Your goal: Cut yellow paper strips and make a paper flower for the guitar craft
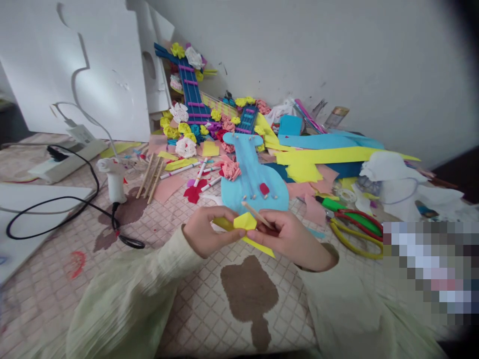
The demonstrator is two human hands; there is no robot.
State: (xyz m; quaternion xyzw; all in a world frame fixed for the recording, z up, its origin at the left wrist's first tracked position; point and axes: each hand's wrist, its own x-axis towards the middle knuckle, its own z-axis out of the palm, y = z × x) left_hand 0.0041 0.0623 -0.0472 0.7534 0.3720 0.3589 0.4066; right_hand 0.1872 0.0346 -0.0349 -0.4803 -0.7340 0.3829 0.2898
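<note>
Between my two hands is a piece of yellow paper (245, 221), creased, with a strip of it trailing down to the right. My left hand (211, 232) pinches its left side, thumb against the lower edge. With thumb and fingers my right hand (286, 233) grips the paper's right side and also a thin wooden stick (258, 214), which slants up to the left. Just beyond my hands lies a light blue guitar-shaped cutout (254, 184) with strings, a small red piece (264, 188) and a crumpled pink paper flower (230, 170) at its left edge.
A white glue gun (112, 182) with a black cable stands at left by a power strip (67, 159). Scissors (355, 229) with red and yellow handles lie at right. Decorated dark blue guitar shapes (192, 94), crumpled paper flowers and coloured sheets (337, 156) are piled behind.
</note>
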